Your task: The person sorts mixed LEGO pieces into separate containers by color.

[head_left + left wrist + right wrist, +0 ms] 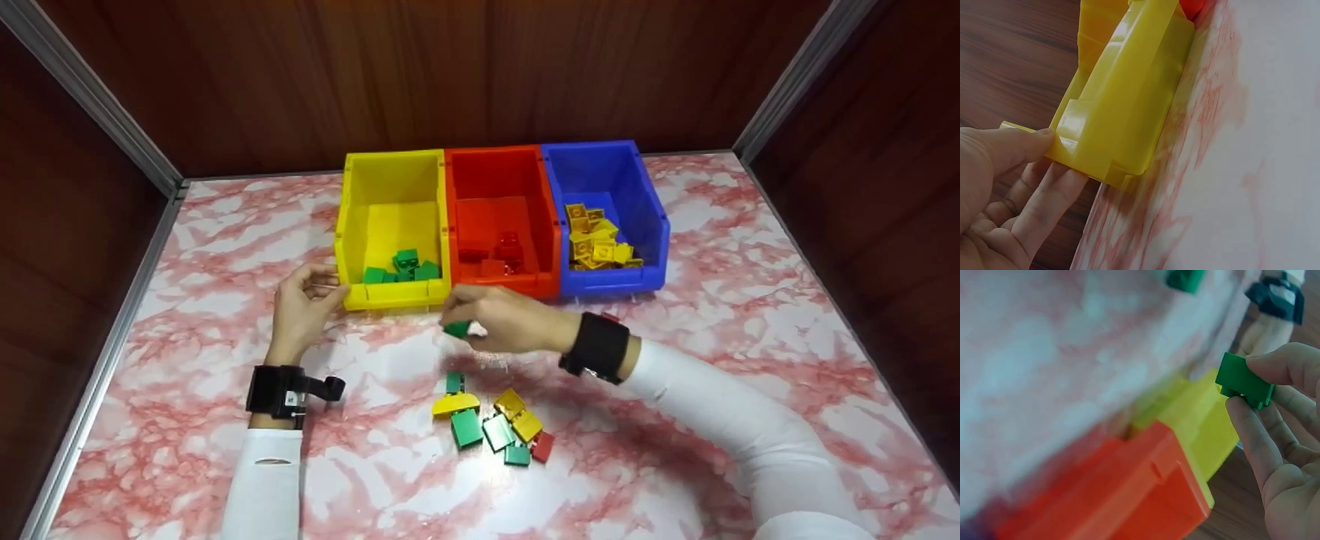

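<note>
My right hand [506, 319] pinches a green building block [1245, 381] between thumb and fingertips, just in front of where the yellow and red bins meet. At the near left corner of the yellow bin [1123, 101], my left hand [304, 311] holds on, thumb at the front and fingers against the side. Several green blocks [406, 260] lie inside that bin. On the table before me is a loose group of blocks: green [466, 428], yellow [527, 424] and one red [542, 447].
The red bin [504, 285] stands in the middle with red blocks [509, 246] in it. To its right, the blue bin [613, 281] contains several yellow blocks [592, 240]. Brown wood-grain panels [420, 75] enclose the marbled table [202, 300] at the back and sides.
</note>
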Available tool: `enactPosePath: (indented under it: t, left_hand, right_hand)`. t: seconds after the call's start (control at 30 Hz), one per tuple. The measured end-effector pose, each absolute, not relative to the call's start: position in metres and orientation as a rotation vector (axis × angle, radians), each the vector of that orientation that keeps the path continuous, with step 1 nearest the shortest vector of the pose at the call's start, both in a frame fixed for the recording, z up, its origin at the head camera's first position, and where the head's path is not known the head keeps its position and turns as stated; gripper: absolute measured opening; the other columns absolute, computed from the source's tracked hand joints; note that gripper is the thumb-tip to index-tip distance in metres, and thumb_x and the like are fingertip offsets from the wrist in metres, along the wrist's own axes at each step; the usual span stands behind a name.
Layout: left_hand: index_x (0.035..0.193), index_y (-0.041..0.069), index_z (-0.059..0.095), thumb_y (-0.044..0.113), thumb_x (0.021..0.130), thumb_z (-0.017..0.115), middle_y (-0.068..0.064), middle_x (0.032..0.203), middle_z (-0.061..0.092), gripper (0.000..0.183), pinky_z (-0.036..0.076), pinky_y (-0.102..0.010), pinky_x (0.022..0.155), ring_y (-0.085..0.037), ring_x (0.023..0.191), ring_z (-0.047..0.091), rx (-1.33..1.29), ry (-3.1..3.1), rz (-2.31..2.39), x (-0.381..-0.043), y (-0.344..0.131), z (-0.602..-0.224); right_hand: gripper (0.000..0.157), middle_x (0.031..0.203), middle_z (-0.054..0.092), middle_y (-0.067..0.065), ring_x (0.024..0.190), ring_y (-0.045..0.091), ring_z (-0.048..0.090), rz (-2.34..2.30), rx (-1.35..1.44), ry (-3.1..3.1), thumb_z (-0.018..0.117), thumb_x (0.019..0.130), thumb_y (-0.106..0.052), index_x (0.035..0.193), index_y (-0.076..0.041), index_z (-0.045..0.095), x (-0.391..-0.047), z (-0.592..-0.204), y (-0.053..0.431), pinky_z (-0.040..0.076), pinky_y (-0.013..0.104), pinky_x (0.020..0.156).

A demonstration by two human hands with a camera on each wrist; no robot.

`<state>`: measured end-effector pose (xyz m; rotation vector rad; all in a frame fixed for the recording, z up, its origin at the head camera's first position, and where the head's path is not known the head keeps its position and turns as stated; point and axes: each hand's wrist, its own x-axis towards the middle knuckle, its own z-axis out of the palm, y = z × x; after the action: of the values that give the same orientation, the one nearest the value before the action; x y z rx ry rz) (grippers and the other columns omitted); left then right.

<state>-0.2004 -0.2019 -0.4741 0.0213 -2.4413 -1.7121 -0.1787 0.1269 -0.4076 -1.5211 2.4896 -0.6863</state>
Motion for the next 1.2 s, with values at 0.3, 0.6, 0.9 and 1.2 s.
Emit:
enactPosePath:
  t: [0.3, 0.6, 0.9, 1.2]
  left_hand:
    - [0.125, -0.002, 0.069, 0.01, 0.095, 0.079, -0.024, 0.115, 0.072, 0.034, 0.055, -0.01, 0.081, -0.001, 0.087, 0.066, 0.021, -2.461, -1.717, -0.199, -0.203, -0.473]
    - [0.121, -0.004, 0.07, 0.005, 0.094, 0.078, -0.025, 0.111, 0.071, 0.03, 0.056, -0.011, 0.08, -0.002, 0.087, 0.066, 0.019, -2.432, -1.718, -0.202, -0.204, -0.475]
    - [0.122, -0.003, 0.07, 0.006, 0.094, 0.079, -0.025, 0.111, 0.072, 0.03, 0.056, -0.011, 0.081, -0.001, 0.086, 0.066, 0.02, -2.44, -1.716, -0.201, -0.203, -0.475]
    - [0.123, -0.001, 0.07, 0.01, 0.095, 0.078, -0.025, 0.114, 0.073, 0.031, 0.056, -0.012, 0.08, 0.001, 0.085, 0.067, 0.012, -2.472, -1.692, -0.2, -0.204, -0.473]
  right_hand:
    - [0.038, 0.129, 0.067, 0.018, 0.114, 0.03, 0.071, -0.656, -1.459, 2.57, 0.075, 0.093, 0.002, 0.131, -0.001, 0.072, -0.212, -0.386, 0.09, 0.063, 0.034, 0.098]
    - [0.034, 0.133, 0.066, 0.016, 0.119, 0.028, 0.07, -0.486, -1.384, 2.657, 0.067, 0.1, -0.001, 0.134, -0.006, 0.072, -0.243, -0.381, 0.054, 0.06, 0.034, 0.104]
    - [0.03, 0.129, 0.068, 0.017, 0.116, 0.029, 0.071, -0.295, -1.378, 2.669, 0.062, 0.105, -0.006, 0.133, -0.005, 0.073, -0.263, -0.397, 0.026, 0.06, 0.035, 0.104]
    - [0.032, 0.135, 0.069, 0.015, 0.121, 0.028, 0.072, -0.152, -1.442, 2.652, 0.06, 0.107, -0.009, 0.136, -0.009, 0.071, -0.263, -0.411, 0.019, 0.059, 0.036, 0.106]
